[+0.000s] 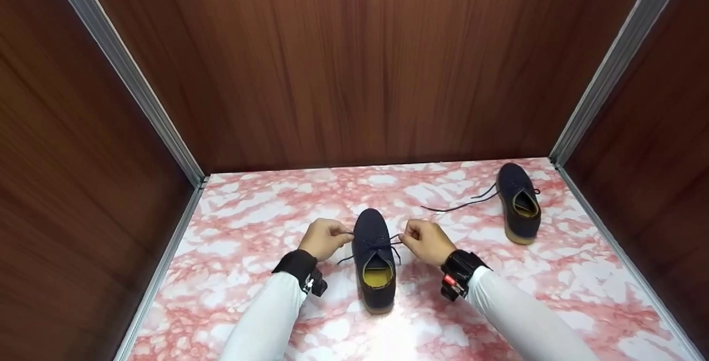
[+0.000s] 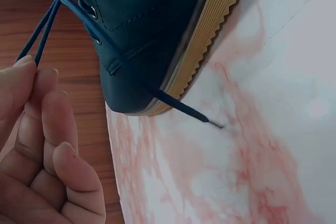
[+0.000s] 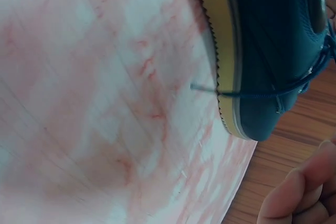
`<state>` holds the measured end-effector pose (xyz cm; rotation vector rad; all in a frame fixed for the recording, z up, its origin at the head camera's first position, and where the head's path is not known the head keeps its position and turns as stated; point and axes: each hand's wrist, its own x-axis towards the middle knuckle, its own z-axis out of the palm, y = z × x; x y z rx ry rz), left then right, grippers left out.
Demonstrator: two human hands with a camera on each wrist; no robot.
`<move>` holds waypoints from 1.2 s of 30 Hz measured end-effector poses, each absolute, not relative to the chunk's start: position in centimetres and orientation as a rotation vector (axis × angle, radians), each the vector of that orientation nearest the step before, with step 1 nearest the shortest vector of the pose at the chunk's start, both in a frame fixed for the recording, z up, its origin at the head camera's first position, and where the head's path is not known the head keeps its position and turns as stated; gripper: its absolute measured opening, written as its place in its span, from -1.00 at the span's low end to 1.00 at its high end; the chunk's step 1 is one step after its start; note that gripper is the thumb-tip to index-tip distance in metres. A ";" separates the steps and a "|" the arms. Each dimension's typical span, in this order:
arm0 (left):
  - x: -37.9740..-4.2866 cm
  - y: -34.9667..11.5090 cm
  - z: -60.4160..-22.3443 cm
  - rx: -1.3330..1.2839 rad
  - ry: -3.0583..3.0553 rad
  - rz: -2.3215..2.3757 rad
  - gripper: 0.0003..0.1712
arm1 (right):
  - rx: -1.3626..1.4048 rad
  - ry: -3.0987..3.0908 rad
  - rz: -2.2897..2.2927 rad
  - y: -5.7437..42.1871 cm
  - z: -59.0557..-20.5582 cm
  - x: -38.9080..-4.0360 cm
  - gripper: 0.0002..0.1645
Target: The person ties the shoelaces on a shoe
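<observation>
A wood-grain left wall (image 1: 83, 184) rises at the left edge of the marbled worktop (image 1: 232, 250), and a broad stretch of surface separates it from the left hand (image 1: 323, 238). That hand's fingers pinch a loop of the lace (image 2: 181, 109). The nearer dark shoe (image 1: 370, 231) stands upright between both hands, toe short of the back edge. The fingers of the right hand (image 1: 426, 241) pinch the lace opposite. Farther right, past open room, the second shoe (image 1: 512, 184) stands near the back right corner. Two shoes, two hands, three walls.
</observation>
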<state>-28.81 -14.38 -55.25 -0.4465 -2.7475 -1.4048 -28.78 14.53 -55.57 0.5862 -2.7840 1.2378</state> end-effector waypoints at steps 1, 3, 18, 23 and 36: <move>-28.8 -14.4 -55.4 -0.435 -2.751 -1.420 -0.95 | 0.574 -2.784 1.236 14.5 -55.7 -28.7 -0.65; -28.8 -14.6 -55.6 -0.416 -2.757 -1.454 -0.91 | 0.552 -2.781 1.234 14.6 -55.8 -28.6 -0.64; -28.1 -14.5 -56.9 -0.269 -2.774 -1.612 -0.68 | 0.453 -2.834 1.247 14.6 -56.3 -28.2 -0.64; -28.0 -14.3 -57.0 -0.239 -2.808 -1.577 -0.65 | 0.569 -2.875 1.190 14.8 -56.1 -28.3 -0.67; -27.9 -14.0 -56.8 -0.257 -2.872 -1.293 -0.58 | 0.565 -2.919 0.868 14.5 -55.2 -28.5 -0.50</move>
